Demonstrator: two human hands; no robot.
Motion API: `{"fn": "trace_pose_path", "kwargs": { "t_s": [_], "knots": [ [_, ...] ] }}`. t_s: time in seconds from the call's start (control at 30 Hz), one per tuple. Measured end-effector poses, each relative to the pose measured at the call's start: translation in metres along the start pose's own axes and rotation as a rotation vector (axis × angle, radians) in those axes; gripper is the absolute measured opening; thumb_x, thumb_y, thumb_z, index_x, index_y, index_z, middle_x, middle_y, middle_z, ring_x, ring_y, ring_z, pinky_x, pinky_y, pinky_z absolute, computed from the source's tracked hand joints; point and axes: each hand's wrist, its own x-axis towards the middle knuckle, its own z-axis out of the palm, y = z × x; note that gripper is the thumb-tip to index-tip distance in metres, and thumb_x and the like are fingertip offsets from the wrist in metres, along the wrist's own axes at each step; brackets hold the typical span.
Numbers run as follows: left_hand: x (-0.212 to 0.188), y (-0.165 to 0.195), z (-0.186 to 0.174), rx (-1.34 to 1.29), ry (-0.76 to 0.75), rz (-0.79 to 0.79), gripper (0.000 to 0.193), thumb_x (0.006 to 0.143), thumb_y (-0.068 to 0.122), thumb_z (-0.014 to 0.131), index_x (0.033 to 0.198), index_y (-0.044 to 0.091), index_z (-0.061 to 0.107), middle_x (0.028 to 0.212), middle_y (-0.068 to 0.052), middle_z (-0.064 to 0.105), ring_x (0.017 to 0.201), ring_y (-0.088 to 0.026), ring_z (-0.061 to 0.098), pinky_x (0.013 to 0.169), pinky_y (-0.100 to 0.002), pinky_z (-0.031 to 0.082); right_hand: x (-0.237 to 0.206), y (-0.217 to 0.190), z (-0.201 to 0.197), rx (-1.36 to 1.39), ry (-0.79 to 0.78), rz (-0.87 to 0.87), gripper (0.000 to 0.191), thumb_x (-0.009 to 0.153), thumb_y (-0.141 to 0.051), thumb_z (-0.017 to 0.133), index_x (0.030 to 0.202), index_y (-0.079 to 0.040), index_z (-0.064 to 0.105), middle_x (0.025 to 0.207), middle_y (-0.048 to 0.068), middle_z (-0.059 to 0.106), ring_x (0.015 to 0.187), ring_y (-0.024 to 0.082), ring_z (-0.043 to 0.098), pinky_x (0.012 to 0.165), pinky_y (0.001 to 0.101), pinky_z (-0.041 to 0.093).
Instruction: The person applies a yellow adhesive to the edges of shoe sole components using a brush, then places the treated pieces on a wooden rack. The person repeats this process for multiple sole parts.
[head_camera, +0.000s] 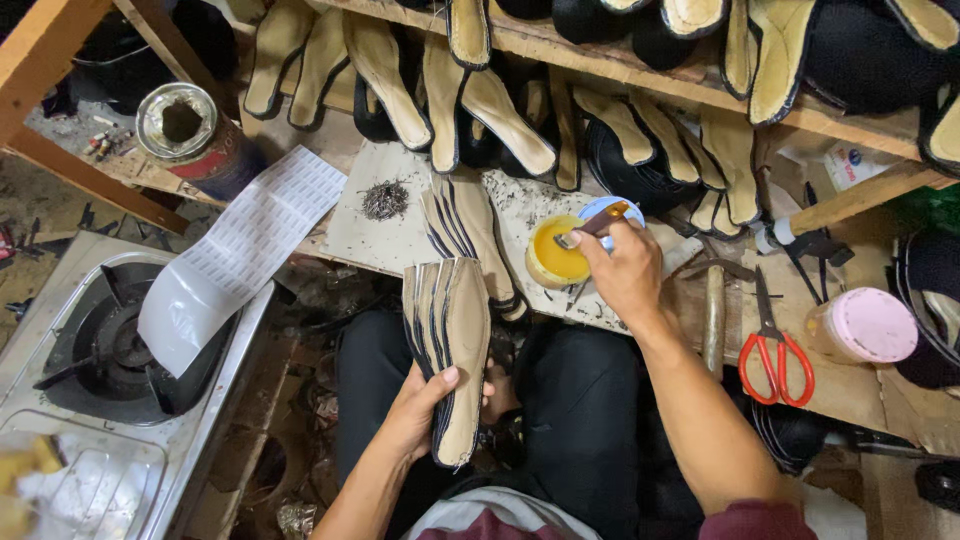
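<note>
Tan insoles, edged in black, sit fanned as a stack (447, 340) in your left hand (425, 410); thumb across the front face, fingers wrapped behind, grip closed on the lower end; the stack stands upright over your lap. Your right hand (622, 268) is clenched on a brush (592, 227) with a brown handle; its tip dips into the small tub of yellow glue (556, 255) on the pale board (372, 222). A blue lid (612, 208) lies just behind the tub. A second fan of insoles (462, 222) rests on the board, beside a small heap of dark tacks (385, 199). Right of your forearm: hammer (713, 310), red-handled scissors (773, 350), pink-lidded jar (862, 325). More insoles (400, 75) hang from the wooden rail above; an open tin (190, 130) and a gas stove (110, 350) stand to your left.
</note>
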Motion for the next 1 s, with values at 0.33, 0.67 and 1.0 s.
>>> {"fn": "trace_pose_path", "kwargs": {
  "t_s": [0.33,0.67,1.0],
  "knots": [
    [0.002,0.000,-0.010,-0.055,0.005,-0.031,0.063,0.088,0.037,0.070,0.136,0.004,0.045,0.098,-0.023,0.074,0.080,-0.025,0.073,0.066,-0.037,0.063,-0.011,-0.004,-0.041,0.276,-0.065,0.020,0.017,0.095,-0.016,0.077,0.105,-0.002,0.073,0.095,0.009,0.075,0.083,0.018,0.071,0.075,0.0311,0.055],
    [0.009,-0.013,-0.004,-0.139,-0.074,-0.034,0.059,0.091,0.030,0.069,0.136,0.001,0.046,0.101,-0.024,0.074,0.080,-0.026,0.074,0.069,-0.037,0.064,-0.014,0.024,-0.035,0.960,-0.434,0.455,0.029,0.095,-0.008,0.069,0.124,-0.003,0.068,0.112,0.007,0.071,0.102,0.015,0.066,0.092,0.0342,0.052],
    [0.002,-0.013,0.022,-0.099,-0.171,-0.041,0.059,0.093,0.029,0.068,0.140,-0.002,0.048,0.105,-0.022,0.072,0.088,-0.025,0.074,0.072,-0.035,0.063,-0.049,-0.075,-0.015,0.524,0.023,-0.025,0.024,0.091,-0.009,0.081,0.109,0.000,0.066,0.100,0.007,0.074,0.091,0.015,0.071,0.084,0.0285,0.058]
  ]
}}
